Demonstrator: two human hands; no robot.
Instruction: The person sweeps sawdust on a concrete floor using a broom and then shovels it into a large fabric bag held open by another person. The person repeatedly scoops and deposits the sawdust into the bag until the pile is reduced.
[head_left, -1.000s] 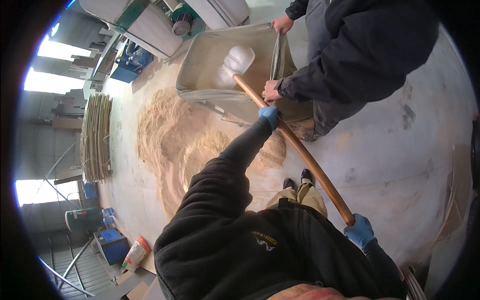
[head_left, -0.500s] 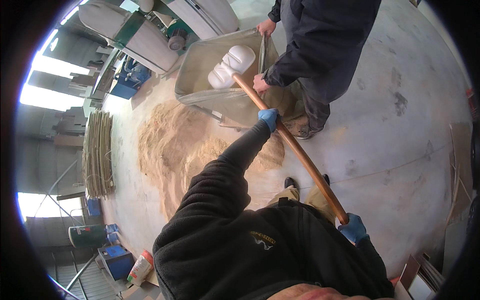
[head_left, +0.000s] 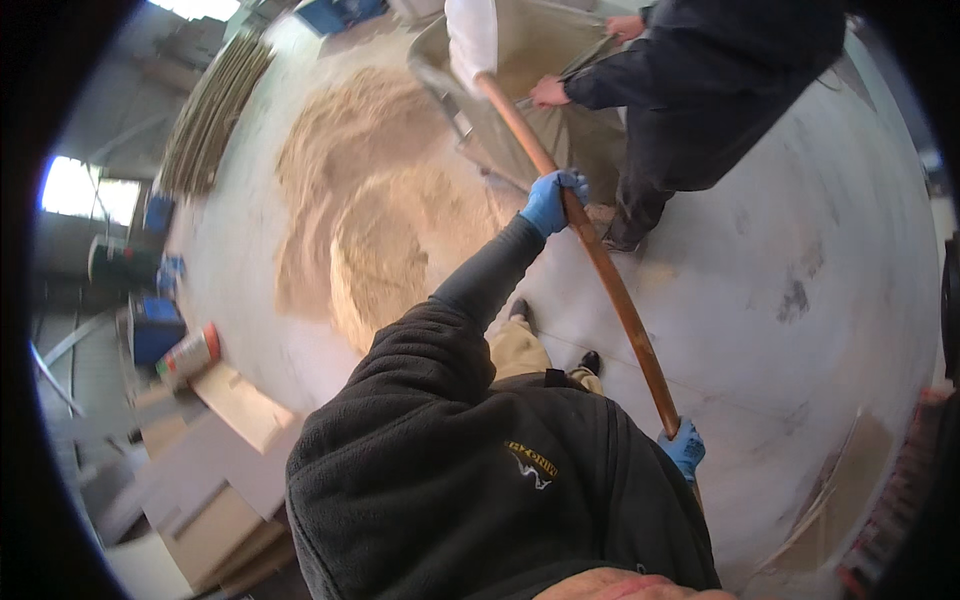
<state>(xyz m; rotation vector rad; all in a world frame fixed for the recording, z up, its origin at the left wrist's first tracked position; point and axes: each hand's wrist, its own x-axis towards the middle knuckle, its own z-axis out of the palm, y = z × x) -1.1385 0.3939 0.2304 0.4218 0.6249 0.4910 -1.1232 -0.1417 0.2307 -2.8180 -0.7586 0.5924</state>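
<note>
A shovel with a long wooden shaft runs slantwise across the view. My left hand, in a blue glove, is wrapped round the middle of the shaft. Lower down, my right hand, gloved the same, grips near its end. The white shovel blade is at the near left rim of a large grey-green bag, partly cut off by the picture's top. Left of the bag lies a heap of sawdust on the floor.
A co-worker in dark clothes stands beyond the shaft, a bare hand holding the bag's edge. Bundled wooden strips lie far left. Flat boards, a bucket and a blue box are at lower left.
The view has swung, so the bag and co-worker sit higher and further right. The blade has shifted from over the bag's opening to its left rim. Both hands keep their hold.
</note>
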